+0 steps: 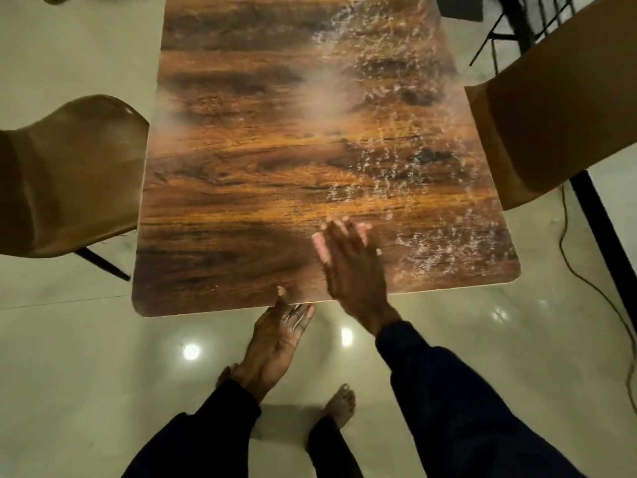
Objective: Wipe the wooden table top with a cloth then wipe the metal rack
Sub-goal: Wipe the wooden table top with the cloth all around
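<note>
Two brown chairs [72,174] flank the table [241,167]; left hand [275,339] grips its near edge, right hand [351,270] lies flat, fingers straight.

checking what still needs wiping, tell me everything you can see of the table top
The table top is a rectangle with rounded corners, glossy dark and orange-brown wood grain, thin pale edge. Whitish streaks and specks cover its right half; a hazy patch sits near the middle. Brown chairs flank it. The left hand grips its near edge, thumb on top. The right hand, fingers straight, blurred, is over the near right part; contact unclear.
</note>
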Demonstrator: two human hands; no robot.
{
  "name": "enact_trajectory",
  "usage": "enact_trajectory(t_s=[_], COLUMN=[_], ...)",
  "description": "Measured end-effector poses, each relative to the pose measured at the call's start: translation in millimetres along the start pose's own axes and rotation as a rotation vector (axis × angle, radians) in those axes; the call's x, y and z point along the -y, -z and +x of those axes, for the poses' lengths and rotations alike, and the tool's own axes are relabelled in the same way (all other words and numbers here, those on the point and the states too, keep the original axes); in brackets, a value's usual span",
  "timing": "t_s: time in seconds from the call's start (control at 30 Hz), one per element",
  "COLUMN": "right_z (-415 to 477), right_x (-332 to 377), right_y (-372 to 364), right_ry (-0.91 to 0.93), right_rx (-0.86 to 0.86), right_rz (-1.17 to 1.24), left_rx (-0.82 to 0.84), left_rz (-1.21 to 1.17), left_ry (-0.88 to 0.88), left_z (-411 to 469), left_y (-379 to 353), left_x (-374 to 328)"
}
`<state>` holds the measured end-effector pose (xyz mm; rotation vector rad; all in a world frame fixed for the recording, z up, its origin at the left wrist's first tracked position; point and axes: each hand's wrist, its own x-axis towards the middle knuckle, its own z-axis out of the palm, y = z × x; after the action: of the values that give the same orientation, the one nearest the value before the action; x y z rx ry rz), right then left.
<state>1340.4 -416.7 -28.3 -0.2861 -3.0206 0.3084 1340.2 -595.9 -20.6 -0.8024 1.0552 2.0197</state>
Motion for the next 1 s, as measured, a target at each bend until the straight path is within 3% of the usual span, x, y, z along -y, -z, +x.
enact_trajectory(t_s=[0.07, 0.1, 0.27, 0.37, 0.43, 0.5, 0.57, 0.63, 0.7, 0.8, 0.9, 1.0], right_z=[-31.2, -42.0, -36.6, 5.7, 14.2, -10.2, -46.6, -53.3, -30.0, 32.7, 65.7, 30.0], right_x=[-10.4, -31.1, -136.5, -125.3, -89.4, -60.9, -63.3, -89.5, -110.3, -100.4, -38.2, 16.6], right_y=[-3.2, 1.1, 39.4, 38.9, 27.7, 14.5, 13.3, 21.8, 28.2, 27.1, 7.3, -12.8], right_ry=[0.298, 0.323, -0.16, -0.292, -0.165, 0.101, 0.228, 0.152, -0.052, -0.243, -0.102, 0.257], right_rx=[0.084, 0.112, 0.048, 0.009, 0.038, 0.055, 0.084, 0.105, 0.093, 0.031, 0.023, 0.072], right_rz=[-0.045, -0.065, -0.038, 0.009, 0.014, 0.004, 0.009, 0.009, -0.01, 0.007, 0.015, 0.032], left_rx=[0.001, 0.006, 0.0, -0.016, -0.022, -0.041, -0.058, -0.065, -0.057, -0.124, -0.132, -0.142], left_rz=[0.022, 0.025, -0.028, -0.071, -0.104, -0.13, -0.125, -0.117, -0.133, -0.119, -0.221, -0.267], left_ry=[-0.004, 0.0, 0.015, 0.002, 0.008, 0.02, 0.04, 0.093, 0.131, 0.101, 0.142, 0.156], left_z=[6.9, 8.7, 10.9, 12.6, 13.3, 14.6, 14.0, 12.3, 10.8, 12.6, 12.3, 10.8], left_y=[-11.4, -18.1, -27.7, -24.7, -20.8, -16.5, -14.9, -14.5, -13.9, -9.3, -5.4, 2.0], left_x=[12.9, 20.6, 41.6, 45.6, 43.7, 41.4, 39.5, 35.0, 27.9, 21.0, 12.5, 5.6])
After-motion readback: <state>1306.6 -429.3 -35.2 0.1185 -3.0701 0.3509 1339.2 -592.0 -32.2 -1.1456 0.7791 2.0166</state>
